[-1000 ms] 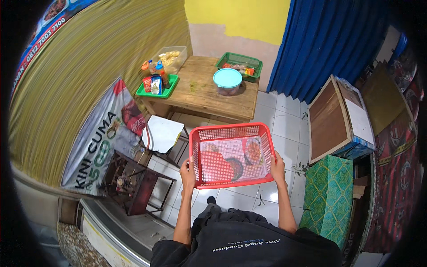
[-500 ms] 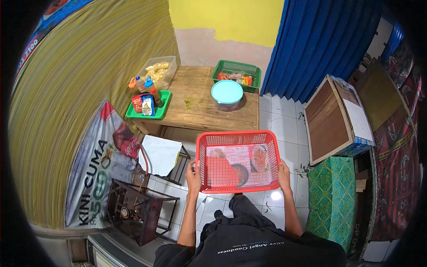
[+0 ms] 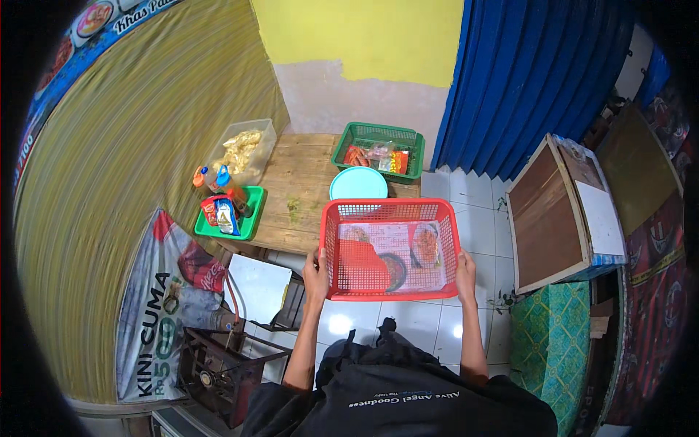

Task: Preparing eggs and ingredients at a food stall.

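Observation:
Between my two hands hangs a red plastic basket [image 3: 393, 294] with mesh walls, held level above the tiled floor. A sheet with food pictures [image 3: 421, 280] lies flat on its bottom. My left hand [image 3: 315, 275] grips the left side, and my right hand [image 3: 466, 275] is closed round the right side. Just beyond the basket's far rim is a round tub with a light blue lid [image 3: 358, 184], partly hidden by the basket. It stands on the wooden table [image 3: 295, 164].
On the table are a green basket of packets [image 3: 342, 149], a green tray [image 3: 251, 226] with bottles and pouches, and a clear bin [image 3: 267, 138] with yellowish food. A metal-framed burner [image 3: 211, 371] and white-topped stool [image 3: 255, 288] stand left. A wooden cabinet [image 3: 550, 218] stands right.
I have come closer to the table with the red basket in both hands. Its far rim now overlaps the table's near edge and covers part of the tub.

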A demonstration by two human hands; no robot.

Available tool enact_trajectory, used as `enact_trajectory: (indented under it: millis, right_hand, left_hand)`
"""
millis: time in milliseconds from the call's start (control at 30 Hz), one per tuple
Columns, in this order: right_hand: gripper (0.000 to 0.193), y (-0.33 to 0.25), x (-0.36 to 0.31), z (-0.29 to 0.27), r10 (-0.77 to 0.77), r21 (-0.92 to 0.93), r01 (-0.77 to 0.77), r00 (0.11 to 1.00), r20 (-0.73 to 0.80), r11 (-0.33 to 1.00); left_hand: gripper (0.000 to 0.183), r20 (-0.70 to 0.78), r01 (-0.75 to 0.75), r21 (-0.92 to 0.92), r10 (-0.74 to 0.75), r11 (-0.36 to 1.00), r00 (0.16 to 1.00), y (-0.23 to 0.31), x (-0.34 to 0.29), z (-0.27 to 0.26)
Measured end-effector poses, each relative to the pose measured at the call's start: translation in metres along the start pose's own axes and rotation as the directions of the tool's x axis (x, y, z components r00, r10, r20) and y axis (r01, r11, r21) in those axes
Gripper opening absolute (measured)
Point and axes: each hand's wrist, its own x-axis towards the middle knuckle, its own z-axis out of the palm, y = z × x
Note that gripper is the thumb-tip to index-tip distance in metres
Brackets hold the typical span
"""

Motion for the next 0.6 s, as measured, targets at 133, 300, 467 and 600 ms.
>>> enact_trajectory:
  millis: [133, 300, 467, 600]
  right_hand:
    - [0.037, -0.024, 0.057, 0.014, -0.030, -0.007, 0.030, 0.999, 0.024, 1.000]
    - [0.035, -0.045, 0.158, 0.055, -0.200, -0.023, 0.200, 0.980, 0.010, 0.979]
    - [0.036, -0.047, 0.266, 0.107, -0.236, -0.234, 0.216, 0.970, -0.059, 0.948]
    - [0.034, -0.040, 0.327, 0.146, -0.298, -0.323, 0.247, 0.947, -0.119, 0.914]
  left_hand:
    - [0.038, 0.004, -0.040, -0.008, 0.040, 0.999, 0.999, 0.013, 0.053, 0.025]
    - [0.041, 0.027, -0.108, -0.033, 0.109, 0.994, 0.994, 0.031, 0.159, 0.061]
    - [0.044, 0.076, -0.401, 0.050, 0.397, 0.915, 0.915, 0.002, 0.294, 0.115]
    - [0.042, 0.216, -0.311, 0.045, 0.295, 0.949, 0.931, -0.020, 0.378, 0.158]
